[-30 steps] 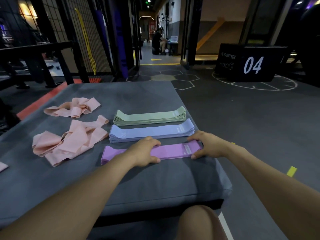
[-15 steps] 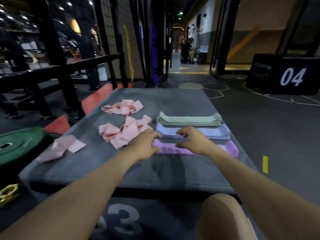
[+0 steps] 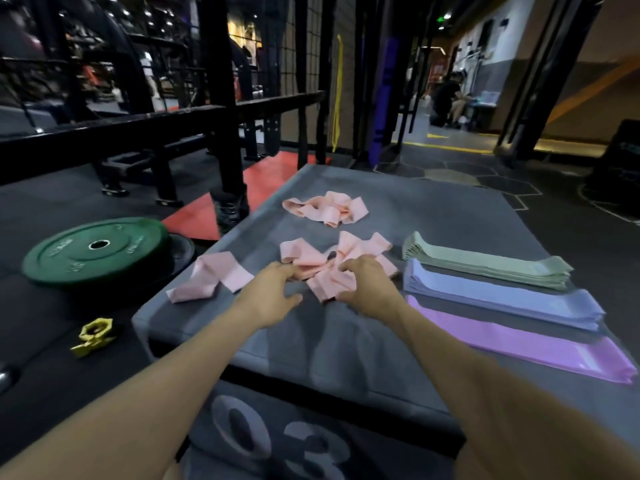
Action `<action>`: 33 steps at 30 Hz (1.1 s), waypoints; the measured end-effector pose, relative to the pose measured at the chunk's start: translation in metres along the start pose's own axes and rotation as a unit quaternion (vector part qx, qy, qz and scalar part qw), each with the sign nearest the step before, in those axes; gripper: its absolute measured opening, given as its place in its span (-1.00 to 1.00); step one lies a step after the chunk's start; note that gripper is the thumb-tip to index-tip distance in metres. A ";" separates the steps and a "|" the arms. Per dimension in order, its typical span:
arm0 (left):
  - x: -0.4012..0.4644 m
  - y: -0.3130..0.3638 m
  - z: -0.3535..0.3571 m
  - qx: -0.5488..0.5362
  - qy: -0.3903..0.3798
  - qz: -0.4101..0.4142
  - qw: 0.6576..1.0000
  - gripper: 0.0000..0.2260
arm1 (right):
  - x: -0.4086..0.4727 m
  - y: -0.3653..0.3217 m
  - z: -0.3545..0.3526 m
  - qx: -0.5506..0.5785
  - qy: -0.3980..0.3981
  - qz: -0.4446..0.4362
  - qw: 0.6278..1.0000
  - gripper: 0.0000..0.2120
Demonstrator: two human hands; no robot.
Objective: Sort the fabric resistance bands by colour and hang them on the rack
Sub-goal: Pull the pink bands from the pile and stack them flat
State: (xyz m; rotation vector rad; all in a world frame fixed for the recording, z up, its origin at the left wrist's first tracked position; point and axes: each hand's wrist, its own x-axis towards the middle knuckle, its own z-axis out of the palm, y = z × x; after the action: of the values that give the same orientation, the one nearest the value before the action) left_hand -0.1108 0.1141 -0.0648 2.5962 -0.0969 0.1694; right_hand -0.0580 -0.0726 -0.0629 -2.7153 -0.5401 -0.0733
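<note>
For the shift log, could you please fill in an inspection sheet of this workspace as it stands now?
Surface: grey padded box, marked 03 on its front.
Job's things: green stack, blue stack and purple band lie flat; three loose pink heaps, middle heap.
Clutter: green weight plate and yellow collar on the floor.
Grippers: left hand and right hand at the middle heap; grip unclear.
Cables: nothing seen.
Surroundings: black rack frame; seated person far off.
</note>
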 end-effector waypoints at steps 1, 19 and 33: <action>0.001 -0.006 0.000 0.004 0.002 -0.005 1.000 -0.68 | 0.004 -0.003 0.007 -0.017 -0.003 -0.002 1.000 -0.45; 0.044 -0.060 -0.009 0.029 0.044 -0.055 0.997 -0.71 | 0.097 -0.009 0.028 -0.037 0.085 0.028 0.995 -0.69; 0.066 -0.071 -0.004 0.046 0.060 -0.057 0.996 -0.72 | 0.147 -0.013 0.037 0.108 0.031 0.008 0.994 -0.71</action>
State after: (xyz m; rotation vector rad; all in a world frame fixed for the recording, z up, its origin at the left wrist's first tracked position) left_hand -0.0388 0.1741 -0.0883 2.6681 0.1035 0.2937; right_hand 0.0722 0.0052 -0.0752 -2.4976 -0.4784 -0.0878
